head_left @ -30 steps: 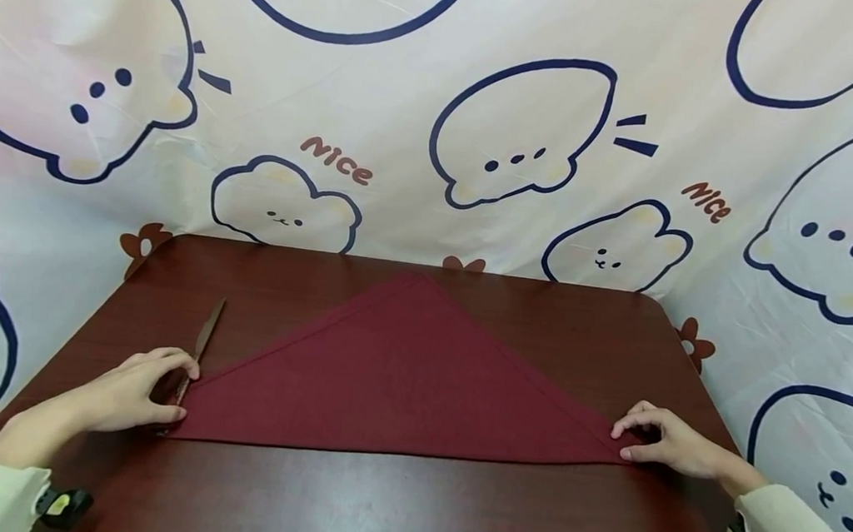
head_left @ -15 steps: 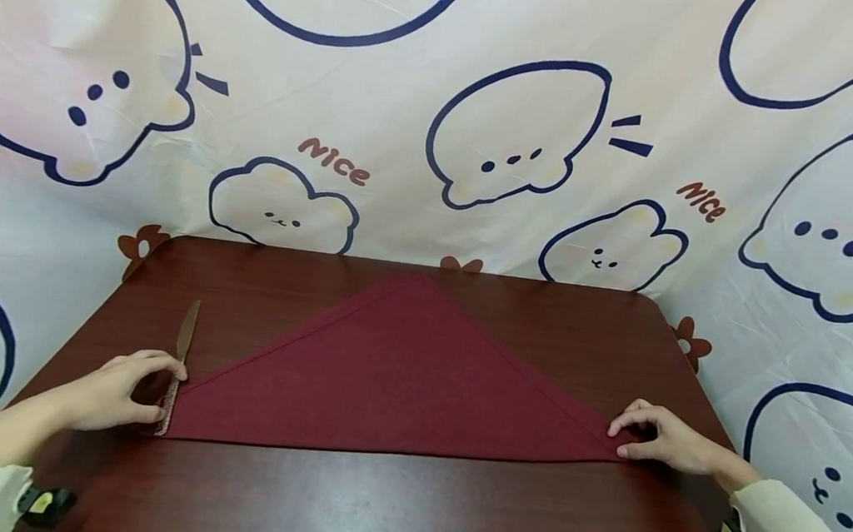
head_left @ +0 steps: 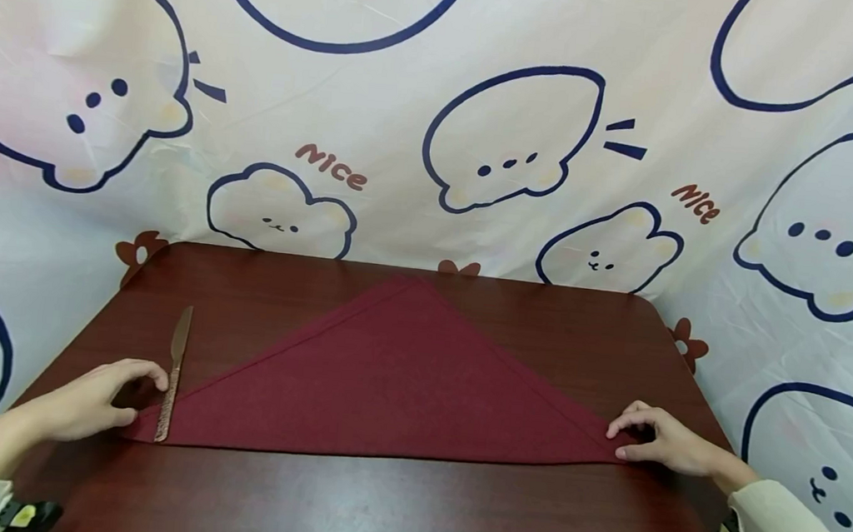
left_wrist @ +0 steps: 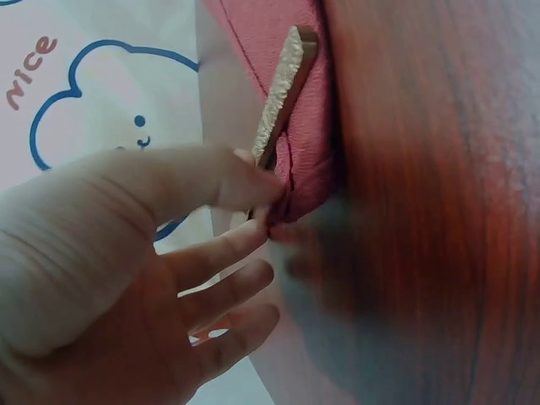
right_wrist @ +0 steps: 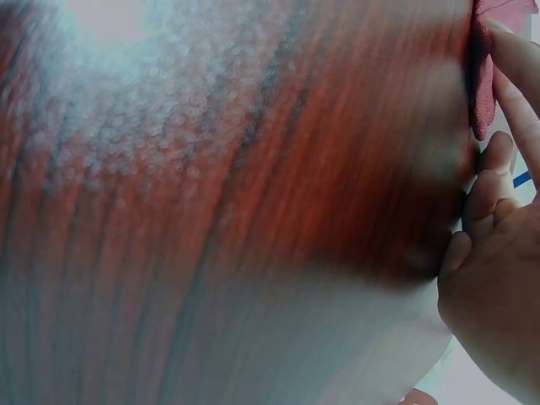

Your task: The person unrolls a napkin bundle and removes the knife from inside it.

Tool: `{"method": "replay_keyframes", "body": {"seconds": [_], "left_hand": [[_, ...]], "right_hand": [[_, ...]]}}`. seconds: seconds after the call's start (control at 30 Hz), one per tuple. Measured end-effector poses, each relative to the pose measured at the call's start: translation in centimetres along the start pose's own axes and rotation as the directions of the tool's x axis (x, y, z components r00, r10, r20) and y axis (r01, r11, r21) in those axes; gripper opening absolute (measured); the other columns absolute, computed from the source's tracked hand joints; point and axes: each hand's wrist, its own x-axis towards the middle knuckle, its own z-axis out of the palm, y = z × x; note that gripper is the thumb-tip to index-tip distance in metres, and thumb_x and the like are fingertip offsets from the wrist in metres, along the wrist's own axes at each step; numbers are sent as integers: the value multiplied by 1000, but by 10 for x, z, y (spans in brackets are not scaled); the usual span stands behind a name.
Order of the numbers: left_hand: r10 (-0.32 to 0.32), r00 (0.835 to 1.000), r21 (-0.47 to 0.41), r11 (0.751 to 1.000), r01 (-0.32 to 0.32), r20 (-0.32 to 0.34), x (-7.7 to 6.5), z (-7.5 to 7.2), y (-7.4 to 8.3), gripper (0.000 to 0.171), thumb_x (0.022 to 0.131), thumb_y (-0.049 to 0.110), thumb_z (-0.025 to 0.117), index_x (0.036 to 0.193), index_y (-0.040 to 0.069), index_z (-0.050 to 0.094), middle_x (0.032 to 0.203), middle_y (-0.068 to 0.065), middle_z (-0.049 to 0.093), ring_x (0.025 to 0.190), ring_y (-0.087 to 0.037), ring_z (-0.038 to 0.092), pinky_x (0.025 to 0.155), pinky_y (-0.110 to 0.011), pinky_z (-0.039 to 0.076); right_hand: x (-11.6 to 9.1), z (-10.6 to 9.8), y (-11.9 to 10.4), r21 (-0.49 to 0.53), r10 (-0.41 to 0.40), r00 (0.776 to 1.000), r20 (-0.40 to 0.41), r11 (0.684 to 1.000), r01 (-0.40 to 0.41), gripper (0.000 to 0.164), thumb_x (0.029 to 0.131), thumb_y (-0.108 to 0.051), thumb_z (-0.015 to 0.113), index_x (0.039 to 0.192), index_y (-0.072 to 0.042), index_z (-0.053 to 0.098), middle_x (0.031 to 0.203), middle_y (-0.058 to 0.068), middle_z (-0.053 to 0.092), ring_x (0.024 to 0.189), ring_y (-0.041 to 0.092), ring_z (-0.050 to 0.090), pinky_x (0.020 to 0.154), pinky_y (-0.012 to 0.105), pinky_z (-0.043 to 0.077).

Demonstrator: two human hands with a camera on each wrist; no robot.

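A dark red cloth [head_left: 403, 373], folded into a triangle, lies flat with its point toward the back and its long edge toward me. Across its left end rests a table knife [head_left: 173, 380] with a textured handle, blade pointing away. My left hand [head_left: 96, 399] is just left of the knife, thumb and bent index apart in the head view; in the left wrist view its thumb [left_wrist: 249, 181] touches the cloth's left corner, partly hiding the knife. At the right corner, my right hand [head_left: 657, 439] pinches the cloth between thumb and fingers; the right wrist view shows only its edge.
The dark wooden table [head_left: 377, 513] has rounded far corners. Behind it and at both sides hangs a pale printed curtain [head_left: 393, 113] with cartoon figures, meeting the table's edges.
The knife has shifted left and turned more upright. My left hand has moved left, off the knife, uncovering its handle and the cloth's left corner. My right hand has stayed in place.
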Motion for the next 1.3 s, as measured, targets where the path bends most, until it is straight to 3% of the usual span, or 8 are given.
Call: {"method": "replay_keyframes", "body": {"seconds": [0.23,0.37,0.53,0.63,0.93,1.3], "left_hand": [[-47,998,127,990,53,-47,6,1,11,33,74,-1,82,87,22,63,101,-2,65,95,-16,58,77,-31,50],[-116,990,81,989,122,-75,13,-1,24,17,81,10,80,87,18,66,92,0,62,84,-12,56,72,-33,48],[-264,964,-41,963,265,11,22,-5,39,15,91,20,72,95,10,62,83,0,58,65,-7,45,59,-27,37],[-322,945,-79,942,325,52,26,-5,43,21,94,24,70,96,7,59,78,0,59,64,-11,48,58,-29,37],[-406,912,-139,902,409,51,34,0,39,33,92,28,73,92,-1,56,75,-5,57,68,-17,50,59,-32,39],[-498,863,-235,832,503,85,38,1,34,24,93,18,70,84,0,57,68,-5,57,52,-13,60,52,-31,55]], "right_hand": [[0,-2,1,4,-14,1000,16,1000,14,15,90,-10,74,105,-14,73,101,1,62,97,5,52,80,24,41],[0,-2,2,19,-22,999,29,1000,22,15,91,-9,73,106,-13,72,101,3,62,96,7,52,78,24,40],[0,-2,3,23,-14,999,38,1000,14,16,92,-10,73,107,-13,73,101,4,61,96,8,51,77,25,40],[0,-2,5,27,-10,999,38,1000,9,15,92,-10,73,107,-13,73,100,4,61,96,8,52,78,25,39],[-1,-2,7,15,-13,999,37,1000,13,15,92,-11,73,107,-14,72,100,4,61,95,8,52,78,24,40],[-1,-1,5,0,-4,1000,23,1000,4,15,92,-13,73,106,-15,73,101,2,62,95,7,52,79,24,40]]}}
